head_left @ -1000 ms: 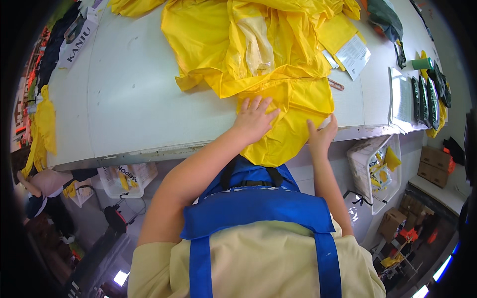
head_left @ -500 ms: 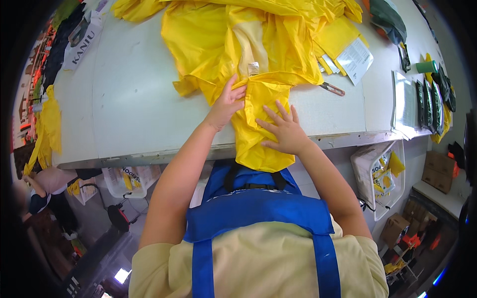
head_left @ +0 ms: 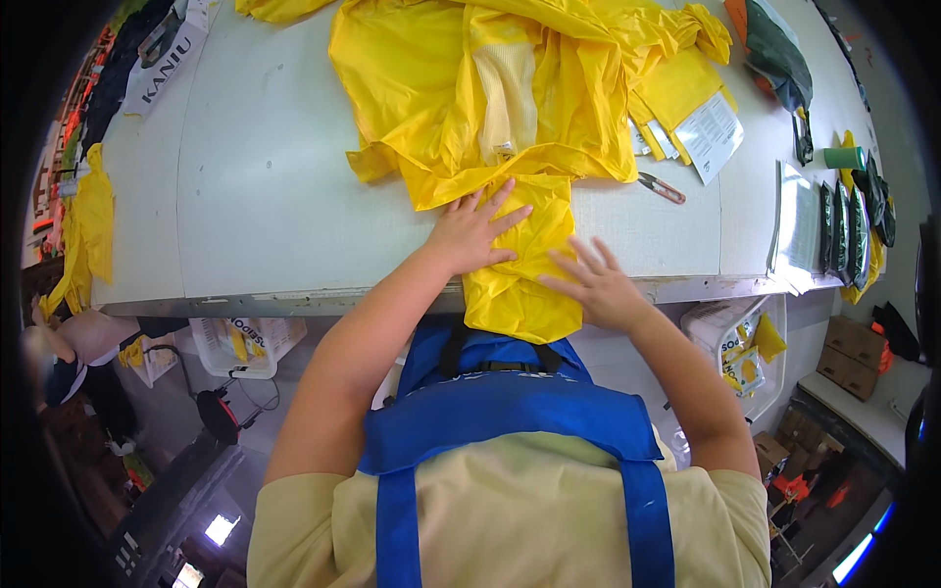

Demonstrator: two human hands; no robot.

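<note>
A shiny yellow waterproof garment [head_left: 412, 88], with a pale mesh lining [head_left: 508, 93] showing, lies spread across the white table. One narrow yellow section [head_left: 524, 279] of it runs toward me and hangs over the table's front edge. My left hand [head_left: 475, 230] lies on this section with fingers spread, near its upper left side. Just off its right side is my right hand [head_left: 600, 284], fingers apart and slightly blurred, holding nothing. To the right of the garment lies a small pair of thread snips [head_left: 662, 187].
Folded yellow pieces [head_left: 676, 93] with a white printed sheet [head_left: 710, 137] lie at the back right. Black packets [head_left: 843, 230] and a green roll [head_left: 843, 158] sit at the right end. White baskets [head_left: 245, 358] stand below the table's metal edge [head_left: 265, 304]. Another person [head_left: 88, 343] is at far left.
My left hand has moved right and down, flattening onto the yellow section. My right hand has lifted away from it to the right. The view has shifted slightly.
</note>
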